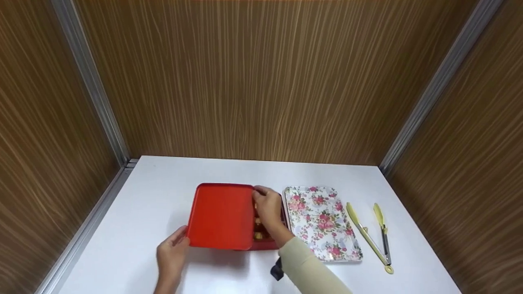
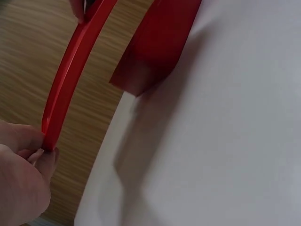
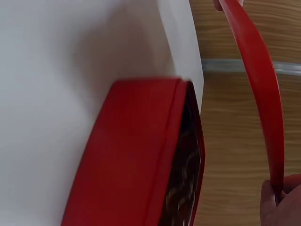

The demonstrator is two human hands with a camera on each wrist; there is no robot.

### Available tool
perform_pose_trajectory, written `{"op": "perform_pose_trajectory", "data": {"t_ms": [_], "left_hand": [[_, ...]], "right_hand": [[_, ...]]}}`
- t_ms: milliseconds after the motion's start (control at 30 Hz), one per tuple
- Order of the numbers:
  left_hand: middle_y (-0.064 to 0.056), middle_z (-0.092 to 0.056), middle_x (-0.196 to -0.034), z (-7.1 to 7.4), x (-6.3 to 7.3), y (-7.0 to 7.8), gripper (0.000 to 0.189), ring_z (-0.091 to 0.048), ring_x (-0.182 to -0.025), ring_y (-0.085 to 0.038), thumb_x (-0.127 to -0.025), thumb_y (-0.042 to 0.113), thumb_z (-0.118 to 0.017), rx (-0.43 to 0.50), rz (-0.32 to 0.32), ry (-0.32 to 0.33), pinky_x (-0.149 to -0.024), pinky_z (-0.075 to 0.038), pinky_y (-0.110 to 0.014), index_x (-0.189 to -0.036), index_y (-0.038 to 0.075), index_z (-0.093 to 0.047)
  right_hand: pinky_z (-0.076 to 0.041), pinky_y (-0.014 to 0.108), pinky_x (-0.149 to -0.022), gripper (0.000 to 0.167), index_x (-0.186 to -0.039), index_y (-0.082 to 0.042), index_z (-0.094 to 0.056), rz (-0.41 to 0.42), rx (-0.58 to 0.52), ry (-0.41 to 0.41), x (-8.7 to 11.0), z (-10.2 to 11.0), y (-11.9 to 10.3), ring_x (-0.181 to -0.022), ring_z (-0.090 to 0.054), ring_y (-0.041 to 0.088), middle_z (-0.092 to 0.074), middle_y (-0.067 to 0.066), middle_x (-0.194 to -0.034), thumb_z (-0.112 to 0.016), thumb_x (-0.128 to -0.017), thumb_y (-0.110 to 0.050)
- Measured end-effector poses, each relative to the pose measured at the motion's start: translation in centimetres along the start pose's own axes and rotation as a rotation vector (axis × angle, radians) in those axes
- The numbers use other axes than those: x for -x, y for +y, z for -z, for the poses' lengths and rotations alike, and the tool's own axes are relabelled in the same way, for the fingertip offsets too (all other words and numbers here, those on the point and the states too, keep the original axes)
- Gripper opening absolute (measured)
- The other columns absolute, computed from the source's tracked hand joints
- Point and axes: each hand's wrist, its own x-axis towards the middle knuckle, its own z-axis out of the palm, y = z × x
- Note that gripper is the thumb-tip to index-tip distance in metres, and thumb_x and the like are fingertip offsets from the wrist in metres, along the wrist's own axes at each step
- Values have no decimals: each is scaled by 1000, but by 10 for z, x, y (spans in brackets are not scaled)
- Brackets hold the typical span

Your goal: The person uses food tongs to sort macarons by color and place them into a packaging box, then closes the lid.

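Note:
A flat red lid [image 1: 220, 216] is held up between both hands, above and left of a red box [image 1: 263, 245]. My left hand [image 1: 172, 254] pinches the lid's near left corner; in the left wrist view the thumb and fingers [image 2: 26, 136] close on its rim. My right hand [image 1: 269, 208] pinches the far right corner, its forearm reaching across the box. Small yellowish-brown pieces [image 1: 258, 235] show in the box's uncovered right part. The lid hides the rest from the head view. In the right wrist view a gap shows between the lid [image 3: 263, 89] and the box [image 3: 127, 150].
Right of the box lies a floral tray [image 1: 322, 224] with pink roses. Beyond it, yellow-tipped tongs [image 1: 369, 241] lie spread on the white table [image 1: 163, 183]. Wood-grain panels [image 1: 253, 81] enclose the back and both sides.

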Motion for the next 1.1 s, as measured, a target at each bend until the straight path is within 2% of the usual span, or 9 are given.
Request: {"op": "perform_pose_trajectory", "data": {"t_ms": [167,267,333,400,500,633,733,900,1100], "left_hand": [[-21,-61,-137,-37,11,3,40,-60,-127,-35,-95,6,-59,52,-27,-40,-95,-56,-29,-134,-1,-63],[-21,-63,-136,-55,18,4,40,-61,-126,-34,-94,4,-57,77,-40,-55,-95,-56,-31,-133,0,-64],[-21,-63,-135,-67,22,6,39,-62,-125,-34,-94,3,-57,97,-68,-52,-94,-57,-31,-132,-1,-65],[-22,-65,-133,-80,27,7,38,-63,-123,-34,-93,0,-56,119,-96,-39,-93,-57,-29,-130,-2,-66],[-23,-65,-131,-98,33,10,37,-64,-123,-34,-92,-3,-56,142,-140,-21,-91,-57,-26,-127,-3,-67],[-21,-66,-130,-117,39,13,36,-65,-121,-31,-90,-5,-58,139,-152,-12,-91,-56,-24,-124,-1,-70],[-21,-66,-130,-125,44,13,34,-65,-121,-31,-90,-5,-60,136,-167,-11,-90,-56,-23,-123,-1,-71],[-21,-66,-129,-130,51,10,33,-65,-121,-32,-91,-6,-62,133,-202,-18,-92,-56,-24,-122,-2,-70],[-21,-66,-131,-126,51,4,35,-64,-123,-32,-90,-7,-60,148,-202,-24,-94,-55,-25,-124,-2,-70]], "right_hand": [[-57,30,-67,17,-104,-6,-80,-11,-7,36,-11,37,5,-79,-71,21,-77,12,-99,-71,-90,-10],[-59,34,-74,18,-106,-5,-79,24,1,51,-17,54,8,-86,-72,24,-76,14,-101,-71,-90,-8],[-58,35,-82,19,-106,-3,-79,70,23,62,-22,65,12,-94,-71,25,-76,14,-104,-71,-89,-7],[-58,38,-84,20,-108,-2,-78,101,40,63,-26,76,17,-97,-71,27,-75,14,-104,-71,-90,-7],[-58,36,-81,17,-105,-3,-79,139,73,92,-33,90,26,-94,-71,27,-75,14,-102,-72,-90,-8],[-58,35,-78,14,-102,-4,-80,135,88,133,-38,104,34,-91,-71,26,-75,13,-100,-73,-91,-10],[-58,34,-76,14,-101,-4,-80,118,99,156,-39,110,39,-90,-70,25,-75,13,-99,-72,-92,-10],[-59,36,-76,13,-99,-3,-80,112,110,189,-38,115,44,-90,-71,26,-75,15,-99,-70,-93,-9],[-60,37,-80,16,-104,-5,-79,82,44,136,-34,117,42,-93,-70,25,-74,13,-103,-69,-96,-15]]}}
